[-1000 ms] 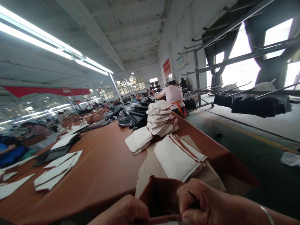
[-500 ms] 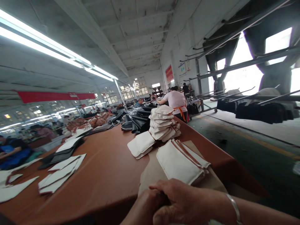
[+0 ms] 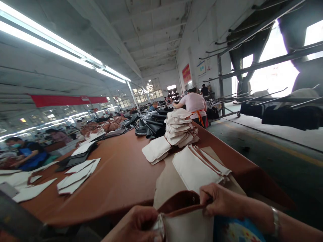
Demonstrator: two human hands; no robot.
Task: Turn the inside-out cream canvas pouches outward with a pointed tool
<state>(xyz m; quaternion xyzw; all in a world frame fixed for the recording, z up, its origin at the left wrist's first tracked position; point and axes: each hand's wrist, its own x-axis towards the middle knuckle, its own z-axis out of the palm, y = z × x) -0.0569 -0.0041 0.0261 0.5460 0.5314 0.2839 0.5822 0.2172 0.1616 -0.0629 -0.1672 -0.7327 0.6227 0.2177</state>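
Both hands worked one cream canvas pouch with brown leather rim (image 3: 188, 218) at the near edge of the long brown worktop (image 3: 121, 174), low in the head view. Left hand (image 3: 137, 223) gripped the pouch's left end, fingers pressed together on the rim corner, something pale and shiny under the thumb; can't tell what. Right hand (image 3: 222, 201), silver bangle on the wrist, pinched the right end of the brown rim, grip closed on the edge. The two pulled the mouth apart, so the opening gaped and showed a dark inside.

Just beyond the pouch: a flat stack of cream pouches with brown trim (image 3: 198, 168) on a tan card sheet (image 3: 168, 183). Further along, a smaller cream pair (image 3: 156, 149) and a tall heap of the same pouches (image 3: 180, 127). White cut panels (image 3: 77, 174) lay well apart to the left, dark pieces behind them.

Judged progress: many pouches looked handled already, given the stacks; this one was mid-handling, mouth open, not yet laid on any pile. No count of what remained was visible.

A person in a pink top (image 3: 193, 104) stood at the far end; a person in blue (image 3: 27, 156) sat at left.
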